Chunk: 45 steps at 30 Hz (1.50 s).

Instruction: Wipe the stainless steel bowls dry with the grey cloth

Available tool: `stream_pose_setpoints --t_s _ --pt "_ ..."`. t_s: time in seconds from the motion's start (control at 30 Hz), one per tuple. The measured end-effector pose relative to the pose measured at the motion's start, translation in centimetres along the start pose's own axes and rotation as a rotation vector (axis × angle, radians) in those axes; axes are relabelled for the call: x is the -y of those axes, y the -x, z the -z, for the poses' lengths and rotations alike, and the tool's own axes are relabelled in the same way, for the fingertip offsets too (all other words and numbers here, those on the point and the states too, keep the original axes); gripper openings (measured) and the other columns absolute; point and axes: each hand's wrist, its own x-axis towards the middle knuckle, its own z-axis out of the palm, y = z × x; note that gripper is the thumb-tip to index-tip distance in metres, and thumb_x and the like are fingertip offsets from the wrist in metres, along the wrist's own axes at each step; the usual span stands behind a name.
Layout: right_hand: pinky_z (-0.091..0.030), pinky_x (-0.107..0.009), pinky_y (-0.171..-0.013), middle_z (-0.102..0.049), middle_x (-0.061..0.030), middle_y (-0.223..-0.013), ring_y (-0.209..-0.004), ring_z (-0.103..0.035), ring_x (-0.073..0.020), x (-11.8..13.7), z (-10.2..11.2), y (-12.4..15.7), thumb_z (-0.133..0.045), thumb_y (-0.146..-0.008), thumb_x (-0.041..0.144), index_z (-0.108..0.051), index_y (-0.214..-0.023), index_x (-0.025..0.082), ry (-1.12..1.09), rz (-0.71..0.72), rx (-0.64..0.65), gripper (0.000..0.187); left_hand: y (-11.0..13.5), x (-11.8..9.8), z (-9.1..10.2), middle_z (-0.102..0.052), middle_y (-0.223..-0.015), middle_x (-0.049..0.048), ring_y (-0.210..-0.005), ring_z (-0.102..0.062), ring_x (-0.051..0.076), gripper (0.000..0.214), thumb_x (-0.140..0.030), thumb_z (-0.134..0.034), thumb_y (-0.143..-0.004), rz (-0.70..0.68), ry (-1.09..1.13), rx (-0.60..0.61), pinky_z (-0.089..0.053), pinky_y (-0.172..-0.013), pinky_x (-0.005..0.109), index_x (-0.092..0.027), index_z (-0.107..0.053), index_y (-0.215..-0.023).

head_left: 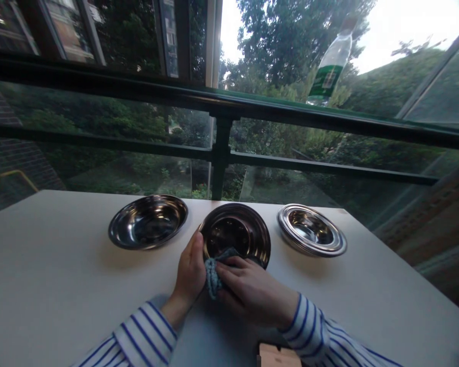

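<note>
One central bowl point(235, 227), left hand point(189, 270) clamped on its left rim, right hand point(250, 288) pressing bunched cloth point(213, 279) at its near edge: best brace firmly, wipe evenly.

This is looking like a glazed balcony: a dark railing point(168, 92) is running behind the white worktop point(53, 275), a pale window frame point(213, 41) is rising above, trees point(286, 46) are crowding beyond the glass point(443, 97), and a brick wall point(23, 158) is showing at left.
</note>
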Motion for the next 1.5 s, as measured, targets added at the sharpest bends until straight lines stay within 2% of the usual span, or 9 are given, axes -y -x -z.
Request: stream_pose_setpoints --t_s 0.1,0.33,0.57,0.73,0.83,1.03,1.27,1.37,1.5 --pt "-0.041 -0.035 -0.087 -0.061 -0.0088 -0.113 -0.108 -0.048 -0.0226 0.1 0.0 -0.2 -0.041 -0.090 0.030 -0.048 -0.118 0.015 -0.022 -0.004 -0.011 0.033 -0.2 0.0 0.2 -0.068 -0.109 0.0082 -0.110 -0.056 0.023 0.048 -0.046 -0.033 -0.088 0.017 -0.017 -0.011 -0.038 -0.100 0.037 -0.015 -0.065 -0.106" --pt "-0.040 -0.036 -0.084 -0.067 -0.0060 -0.097 -0.091 -0.057 -0.0216 -0.6 1.6 2.0 -0.047 -0.085 0.025 -0.057 -0.109 0.019 0.033 -0.084 0.068 0.027 -0.2 -0.4 0.2 -0.070 -0.102 0.0071 -0.105 -0.059 0.022 0.047 -0.046 -0.033 -0.088 0.043 0.030 0.015 -0.042 -0.095 0.035 -0.015 -0.066 -0.102" --pt "-0.038 -0.038 -0.091 -0.054 -0.0105 -0.127 -0.114 -0.044 -0.0253 0.1 -0.3 0.2 -0.038 -0.091 0.032 -0.041 -0.129 0.012 -0.034 0.015 -0.014 0.043 0.0 -0.3 0.2 -0.066 -0.112 0.0074 -0.111 -0.055 0.022 0.048 -0.046 -0.032 -0.089 -0.027 -0.024 0.017 -0.038 -0.099 0.034 -0.015 -0.064 -0.109" --pt "-0.039 -0.037 -0.085 -0.065 -0.0077 -0.107 -0.098 -0.056 -0.0232 -0.3 1.1 1.8 -0.049 -0.084 0.025 -0.052 -0.118 0.017 -0.003 -0.064 0.065 0.036 -0.2 -0.7 0.3 -0.070 -0.099 0.0071 -0.103 -0.059 0.023 0.048 -0.047 -0.032 -0.088 0.011 -0.010 0.034 -0.043 -0.094 0.035 -0.014 -0.066 -0.099" --pt "-0.038 -0.038 -0.085 -0.066 -0.0069 -0.102 -0.095 -0.057 -0.0228 -0.5 1.4 2.4 -0.049 -0.083 0.024 -0.056 -0.114 0.019 0.009 -0.080 0.074 0.032 -0.1 -0.9 0.2 -0.071 -0.095 0.0065 -0.102 -0.059 0.023 0.047 -0.047 -0.034 -0.087 0.029 -0.016 0.021 -0.043 -0.093 0.035 -0.015 -0.067 -0.095" --pt "-0.038 -0.039 -0.090 -0.054 -0.0108 -0.128 -0.115 -0.044 -0.0255 0.3 -0.1 0.8 -0.038 -0.091 0.032 -0.040 -0.130 0.012 -0.038 0.003 -0.004 0.044 0.1 -0.7 0.2 -0.069 -0.106 0.0073 -0.107 -0.057 0.022 0.049 -0.047 -0.032 -0.088 -0.017 -0.046 0.026 -0.041 -0.095 0.033 -0.015 -0.066 -0.103" --pt "-0.039 -0.037 -0.082 -0.067 -0.0060 -0.096 -0.090 -0.057 -0.0221 -0.3 1.8 2.2 -0.049 -0.082 0.024 -0.057 -0.110 0.018 0.017 -0.086 0.091 0.030 -0.2 -0.4 0.2 -0.070 -0.097 0.0077 -0.100 -0.060 0.023 0.049 -0.048 -0.034 -0.087 0.053 0.010 0.023 -0.043 -0.092 0.035 -0.013 -0.066 -0.098" --pt "-0.040 -0.038 -0.085 -0.064 -0.0088 -0.108 -0.100 -0.053 -0.0244 0.0 1.0 1.6 -0.045 -0.086 0.028 -0.052 -0.117 0.015 0.009 -0.052 0.063 0.035 -0.1 -0.6 0.1 -0.070 -0.099 0.0076 -0.102 -0.060 0.023 0.049 -0.047 -0.033 -0.088 0.034 -0.003 0.031 -0.042 -0.093 0.034 -0.013 -0.066 -0.102" --pt "-0.038 -0.041 -0.092 -0.048 -0.0134 -0.133 -0.119 -0.040 -0.0272 0.6 -0.4 0.5 -0.037 -0.092 0.034 -0.034 -0.134 0.009 -0.011 -0.001 0.004 0.050 0.1 -0.8 0.2 -0.068 -0.110 0.0067 -0.106 -0.058 0.022 0.049 -0.045 -0.033 -0.089 -0.007 -0.008 0.042 -0.041 -0.095 0.033 -0.015 -0.063 -0.110"
